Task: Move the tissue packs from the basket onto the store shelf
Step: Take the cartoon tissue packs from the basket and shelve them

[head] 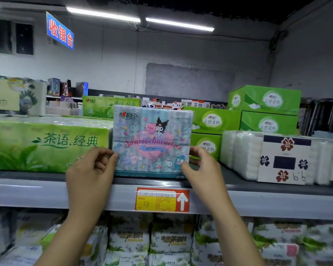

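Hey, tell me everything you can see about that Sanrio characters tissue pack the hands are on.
The Sanrio tissue pack is a squarish bundle wrapped in glossy plastic, pale blue with a pink heart, cartoon figures and pink "Sanrio characters" lettering. It stands upright, front facing the camera, at the front edge of the shelf, apparently resting on it, between a green tea-leaf pack and green boxes. The left hand pinches its lower left edge and the right hand holds its lower right edge.
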